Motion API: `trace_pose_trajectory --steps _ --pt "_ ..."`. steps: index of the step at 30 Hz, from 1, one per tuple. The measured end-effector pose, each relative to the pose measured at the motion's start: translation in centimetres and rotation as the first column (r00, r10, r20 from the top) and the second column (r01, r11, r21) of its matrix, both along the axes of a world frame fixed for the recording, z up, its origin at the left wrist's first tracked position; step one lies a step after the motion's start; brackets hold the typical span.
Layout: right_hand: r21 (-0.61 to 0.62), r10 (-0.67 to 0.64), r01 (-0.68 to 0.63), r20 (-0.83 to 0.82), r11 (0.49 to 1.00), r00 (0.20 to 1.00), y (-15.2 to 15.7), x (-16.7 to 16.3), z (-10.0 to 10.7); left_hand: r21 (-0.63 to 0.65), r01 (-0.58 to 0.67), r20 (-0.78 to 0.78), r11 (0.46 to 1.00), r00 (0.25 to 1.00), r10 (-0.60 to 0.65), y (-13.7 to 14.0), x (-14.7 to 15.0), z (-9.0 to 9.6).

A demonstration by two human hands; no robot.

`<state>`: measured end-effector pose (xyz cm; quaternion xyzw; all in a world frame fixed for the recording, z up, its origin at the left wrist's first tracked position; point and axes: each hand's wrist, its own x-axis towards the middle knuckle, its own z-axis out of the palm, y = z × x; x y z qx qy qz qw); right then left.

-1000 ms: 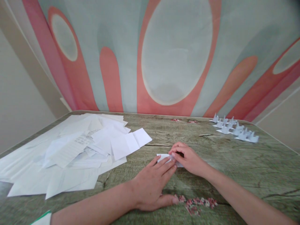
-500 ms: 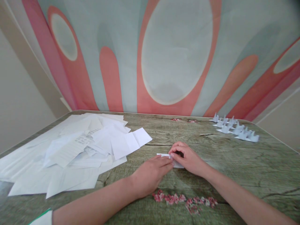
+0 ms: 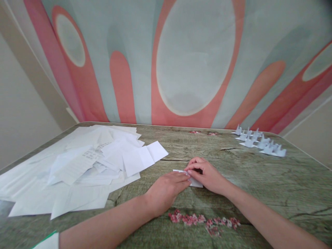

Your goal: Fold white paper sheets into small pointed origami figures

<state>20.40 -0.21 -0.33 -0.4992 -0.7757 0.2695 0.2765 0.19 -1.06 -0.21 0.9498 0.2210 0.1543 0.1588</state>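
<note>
A small folded piece of white paper (image 3: 197, 183) lies on the table in front of me, partly hidden under both hands. My left hand (image 3: 167, 190) rests flat across its left part, fingers stretched out and pressing it down. From the right, my right hand (image 3: 204, 173) pinches the paper's upper edge between thumb and fingers, close to the left fingertips. The fold under the fingers is too covered to make out.
A heap of white paper sheets (image 3: 33, 186), some printed, spreads over the left side of the wood-patterned table (image 3: 261, 183). Small white square sheets (image 3: 157, 151) lie at its right edge. Several folded paper figures (image 3: 249, 141) stand in rows at the far right.
My right fingers have shifted slightly left along the paper, nearer the left hand. The paper has moved only a little, and my left hand stays pressed on it.
</note>
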Motion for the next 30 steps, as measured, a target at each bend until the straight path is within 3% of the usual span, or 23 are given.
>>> trace_pose_trajectory --steps 11,30 --pt "0.029 -0.031 0.031 -0.018 0.999 0.999 0.0 0.3 -0.3 0.057 -0.024 0.000 0.998 1.000 0.024 0.1 0.0 -0.2" --pt "-0.089 -0.018 0.016 -0.017 0.996 1.000 -0.1 2.0 0.2 0.121 -0.084 0.008 0.989 0.996 0.083 0.1 -0.1 -0.6"
